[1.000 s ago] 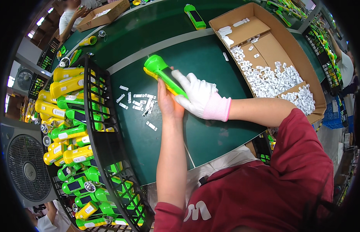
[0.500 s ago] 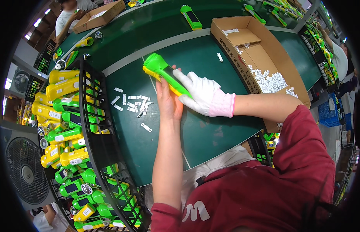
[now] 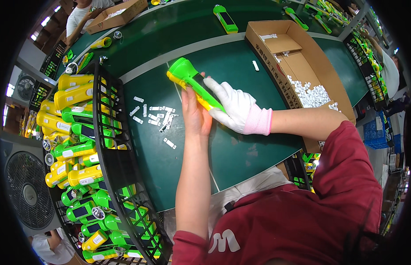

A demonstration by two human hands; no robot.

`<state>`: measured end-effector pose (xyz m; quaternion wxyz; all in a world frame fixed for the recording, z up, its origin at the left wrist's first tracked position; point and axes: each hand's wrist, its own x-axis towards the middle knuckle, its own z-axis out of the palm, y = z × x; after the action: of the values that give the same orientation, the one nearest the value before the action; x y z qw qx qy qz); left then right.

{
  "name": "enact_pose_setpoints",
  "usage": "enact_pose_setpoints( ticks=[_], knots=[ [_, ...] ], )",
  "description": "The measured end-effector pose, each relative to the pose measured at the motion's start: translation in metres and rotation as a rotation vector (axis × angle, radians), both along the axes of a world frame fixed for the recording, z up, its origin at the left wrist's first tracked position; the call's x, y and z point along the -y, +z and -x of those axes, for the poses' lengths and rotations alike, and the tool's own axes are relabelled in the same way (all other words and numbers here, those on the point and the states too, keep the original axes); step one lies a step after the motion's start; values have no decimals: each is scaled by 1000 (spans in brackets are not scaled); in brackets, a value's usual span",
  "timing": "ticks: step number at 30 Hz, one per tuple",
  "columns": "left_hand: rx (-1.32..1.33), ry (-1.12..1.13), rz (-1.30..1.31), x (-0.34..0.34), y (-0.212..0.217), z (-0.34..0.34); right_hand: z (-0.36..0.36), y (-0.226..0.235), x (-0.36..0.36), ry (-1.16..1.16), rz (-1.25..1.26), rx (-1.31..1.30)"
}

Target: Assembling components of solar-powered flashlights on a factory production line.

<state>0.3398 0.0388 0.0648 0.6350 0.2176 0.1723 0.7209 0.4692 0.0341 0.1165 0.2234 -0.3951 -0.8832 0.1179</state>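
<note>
A green and yellow flashlight with a dark panel on its handle is held between my two hands above the green table. My bare left hand supports it from below, fingers wrapped around its yellow side. On top, my white-gloved right hand is closed over the handle end, its fingers lying along the dark panel. The flashlight's wide head points to the far left. Several small white plastic pieces lie scattered on the table to the left of my left hand.
A black crate full of green and yellow flashlights stands at the left. At the right, a cardboard box holds many white pieces. One white piece lies beside it. Another flashlight rests beyond the table's rail. Other people sit farther off.
The view has shifted slightly. Both hands keep the same hold on the flashlight, with little visible movement of the fingers.
</note>
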Motion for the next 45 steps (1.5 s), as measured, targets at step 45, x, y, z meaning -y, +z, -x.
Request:
enact_pose_setpoints(
  ticks=[45],
  knots=[
    [-3,-247,170,-9,6,-23,-58,30,-38,23,-27,-53]
  ],
)
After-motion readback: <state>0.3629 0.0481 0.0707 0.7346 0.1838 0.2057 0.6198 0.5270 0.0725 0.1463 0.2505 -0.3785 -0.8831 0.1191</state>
